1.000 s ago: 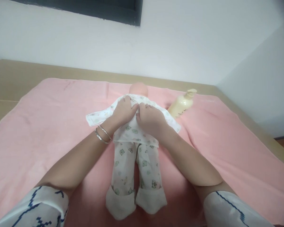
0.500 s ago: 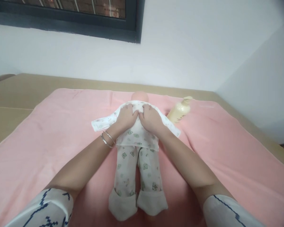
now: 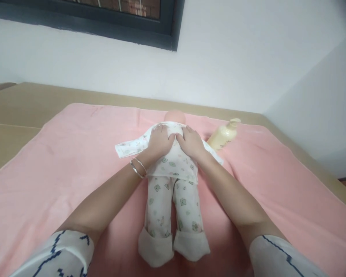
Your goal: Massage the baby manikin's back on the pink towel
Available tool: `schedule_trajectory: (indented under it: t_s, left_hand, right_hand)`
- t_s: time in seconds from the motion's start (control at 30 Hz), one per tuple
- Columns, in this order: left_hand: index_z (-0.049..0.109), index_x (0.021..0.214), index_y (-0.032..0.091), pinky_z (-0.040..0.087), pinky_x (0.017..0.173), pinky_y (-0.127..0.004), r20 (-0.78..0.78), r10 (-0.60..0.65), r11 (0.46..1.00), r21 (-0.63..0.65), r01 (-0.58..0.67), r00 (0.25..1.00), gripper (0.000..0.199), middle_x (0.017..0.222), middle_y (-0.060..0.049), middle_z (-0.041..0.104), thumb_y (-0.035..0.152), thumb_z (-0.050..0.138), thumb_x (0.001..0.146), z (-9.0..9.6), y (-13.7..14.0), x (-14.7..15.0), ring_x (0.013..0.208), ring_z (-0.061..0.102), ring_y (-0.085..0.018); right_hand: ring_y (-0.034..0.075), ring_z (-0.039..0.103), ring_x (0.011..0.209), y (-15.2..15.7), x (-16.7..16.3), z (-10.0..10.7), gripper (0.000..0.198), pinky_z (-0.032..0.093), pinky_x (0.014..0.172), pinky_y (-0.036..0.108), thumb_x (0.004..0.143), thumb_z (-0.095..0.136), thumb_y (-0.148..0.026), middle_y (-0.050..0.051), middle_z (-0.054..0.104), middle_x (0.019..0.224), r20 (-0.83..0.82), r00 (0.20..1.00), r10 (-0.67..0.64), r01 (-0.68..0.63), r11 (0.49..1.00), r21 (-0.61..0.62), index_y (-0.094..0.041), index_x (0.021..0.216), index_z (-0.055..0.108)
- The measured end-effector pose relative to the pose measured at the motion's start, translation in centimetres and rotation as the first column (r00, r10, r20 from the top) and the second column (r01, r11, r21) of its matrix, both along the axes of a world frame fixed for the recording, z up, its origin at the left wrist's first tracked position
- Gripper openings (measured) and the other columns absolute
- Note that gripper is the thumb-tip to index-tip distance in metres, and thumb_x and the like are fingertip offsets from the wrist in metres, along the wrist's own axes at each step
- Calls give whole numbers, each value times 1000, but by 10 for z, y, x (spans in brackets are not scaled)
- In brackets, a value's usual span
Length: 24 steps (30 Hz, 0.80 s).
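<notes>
A baby doll in a white printed top and trousers lies stretched out, its bald head at the far end. I cannot see its face. My left hand rests on the left of its upper torso, fingers extended and thumb pointing inward. On the right of the torso lies my right hand, also with fingers stretched out. The two thumb tips come close together near the middle. Both palms press on the cloth, and neither hand grips anything. The doll's sleeves reach out to either side, the right one partly behind my forearm.
Under the doll spreads a pink blanket over a tan surface. A pale yellow pump bottle leans tilted just beyond the doll's right sleeve. Behind stand a white wall and a dark window frame.
My fingers have straightened and fanned outward, and the hands have moved slightly apart on the torso. The whole view has shifted a little, with the doll now further right.
</notes>
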<state>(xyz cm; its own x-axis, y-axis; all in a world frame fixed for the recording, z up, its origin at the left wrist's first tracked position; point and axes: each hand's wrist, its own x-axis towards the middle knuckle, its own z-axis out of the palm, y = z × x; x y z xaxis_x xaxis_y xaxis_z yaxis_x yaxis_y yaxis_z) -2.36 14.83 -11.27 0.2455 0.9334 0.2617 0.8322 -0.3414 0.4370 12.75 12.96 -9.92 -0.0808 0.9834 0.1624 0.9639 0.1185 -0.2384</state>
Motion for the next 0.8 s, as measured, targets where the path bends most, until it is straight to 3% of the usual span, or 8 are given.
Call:
schedule_trajectory:
  t_s: [0.2, 0.4, 0.53, 0.67, 0.8]
  left_hand:
    - [53, 142, 1, 30, 127, -49, 4, -48, 999, 2, 48, 999, 57, 154, -26, 52, 38, 39, 100, -1, 3, -6, 147, 45, -33]
    - [46, 149, 2, 29, 129, -48, 5, -125, 992, -21, 125, 992, 65, 160, -23, 45, 44, 41, 99, 4, 12, -14, 151, 40, -33]
    - [59, 131, 0, 40, 119, -49, -137, -81, 996, -41, 77, 987, 52, 138, -25, 62, 34, 31, 103, 20, -7, -7, 133, 55, -33]
    - [68, 115, 1, 50, 103, -47, -359, -71, 997, -59, 53, 931, 40, 116, -25, 69, 18, 35, 97, 40, -37, 5, 117, 63, -36]
    - [72, 94, 9, 53, 90, -42, -356, -158, 982, -159, 107, 921, 29, 95, -20, 70, 10, 43, 90, 53, -46, 6, 98, 68, -32]
  right_hand:
    - [36, 47, 145, -9, -3, 8, 62, 34, 120, 48, 108, 25, -39, 27, 48, 156, 132, 991, 15, -12, 1000, -25, 0, 151, 44]
    - [39, 60, 125, -41, -20, 26, 57, 41, 110, 49, 106, 28, -32, 32, 62, 134, 344, 937, 65, -66, 998, -9, 6, 144, 47]
    - [37, 60, 124, -34, -19, 27, 48, 45, 106, 45, 105, 29, -30, 27, 65, 132, 237, 968, 80, -74, 997, -37, -1, 131, 58]
    - [36, 50, 141, -13, -6, 20, 56, 39, 116, 43, 107, 27, -36, 27, 53, 150, 96, 993, 67, -62, 997, -56, 3, 141, 50]
    - [36, 42, 149, -6, 0, 14, 61, 32, 122, 43, 108, 27, -37, 28, 44, 158, 91, 993, 74, -68, 995, -66, 6, 149, 41]
